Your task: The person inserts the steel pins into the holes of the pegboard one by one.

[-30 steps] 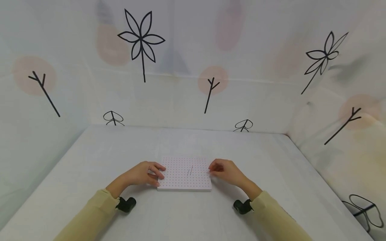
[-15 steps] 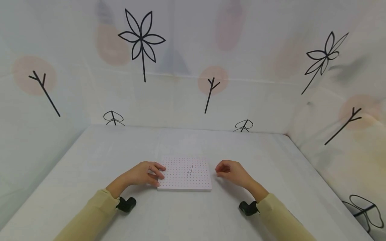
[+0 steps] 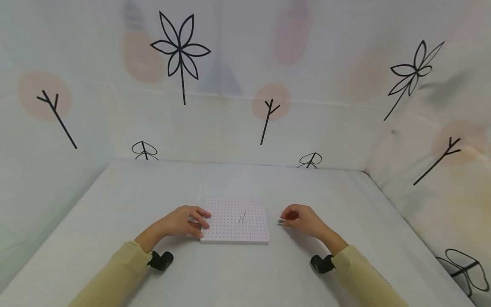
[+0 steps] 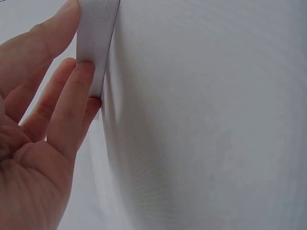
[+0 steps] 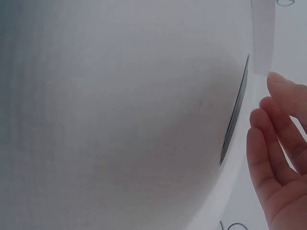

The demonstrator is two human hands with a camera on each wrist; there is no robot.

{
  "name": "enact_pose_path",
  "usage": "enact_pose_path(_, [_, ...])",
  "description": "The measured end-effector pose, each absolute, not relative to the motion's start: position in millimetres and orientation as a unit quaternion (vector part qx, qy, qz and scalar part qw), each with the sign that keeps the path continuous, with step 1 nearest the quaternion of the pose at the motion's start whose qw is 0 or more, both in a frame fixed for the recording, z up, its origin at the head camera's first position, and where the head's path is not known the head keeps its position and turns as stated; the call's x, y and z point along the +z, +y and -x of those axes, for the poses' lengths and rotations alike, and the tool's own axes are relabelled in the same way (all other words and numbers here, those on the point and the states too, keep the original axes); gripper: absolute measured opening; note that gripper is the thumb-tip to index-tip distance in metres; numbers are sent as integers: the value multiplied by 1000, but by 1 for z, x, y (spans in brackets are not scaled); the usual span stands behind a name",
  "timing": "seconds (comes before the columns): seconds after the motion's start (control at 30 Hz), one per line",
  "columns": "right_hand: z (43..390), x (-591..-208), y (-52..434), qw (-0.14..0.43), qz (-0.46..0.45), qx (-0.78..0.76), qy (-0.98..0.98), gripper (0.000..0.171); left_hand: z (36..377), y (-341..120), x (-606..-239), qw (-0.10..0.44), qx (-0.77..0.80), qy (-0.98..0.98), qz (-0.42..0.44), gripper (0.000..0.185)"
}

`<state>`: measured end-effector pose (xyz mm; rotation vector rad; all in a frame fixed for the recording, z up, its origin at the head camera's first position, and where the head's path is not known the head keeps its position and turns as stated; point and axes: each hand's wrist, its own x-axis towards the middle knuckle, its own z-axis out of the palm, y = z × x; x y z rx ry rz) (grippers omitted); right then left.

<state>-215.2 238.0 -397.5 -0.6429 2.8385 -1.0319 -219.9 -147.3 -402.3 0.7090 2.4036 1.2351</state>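
A white pegboard [image 3: 230, 228] with rows of red dots lies flat on the table, and two thin dark pins [image 3: 241, 217] stand in it right of its middle. My left hand [image 3: 183, 221] rests at the board's left edge. In the left wrist view its fingertips [image 4: 82, 79] press against the board's side wall [image 4: 97, 33]. My right hand [image 3: 303, 219] hovers right of the board, its fingers loosely curled and holding nothing. A small bundle of thin dark pins [image 3: 281, 222] lies on the table just before its fingertips. The right wrist view shows these pins [image 5: 235, 108] apart from the fingers [image 5: 276, 139].
The white table [image 3: 245, 183] is boxed in by white cloth walls [image 3: 230, 106] printed with black flowers and twigs at the left, back and right. Black wrist cameras [image 3: 161, 260] sit below both yellow sleeves.
My right hand has moved right, from the board's right edge to the table beside the loose pins. The left hand and the board have stayed put.
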Motion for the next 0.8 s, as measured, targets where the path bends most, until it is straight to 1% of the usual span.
enact_pose_path(0.23, [222, -401, 245, 39, 199, -311, 928, 12, 221, -148, -405, 170, 435, 848, -249, 18])
enact_pose_path(0.4, [226, -402, 247, 52, 212, -308, 926, 11, 220, -147, -404, 170, 437, 847, -248, 18])
enact_pose_path(0.67, [231, -401, 245, 106, 209, -300, 925, 7, 220, -147, -404, 172, 436, 849, -243, 18])
enact_pose_path(0.8, [231, -399, 243, 121, 202, -298, 925, 3, 220, -147, -404, 169, 433, 852, -243, 18])
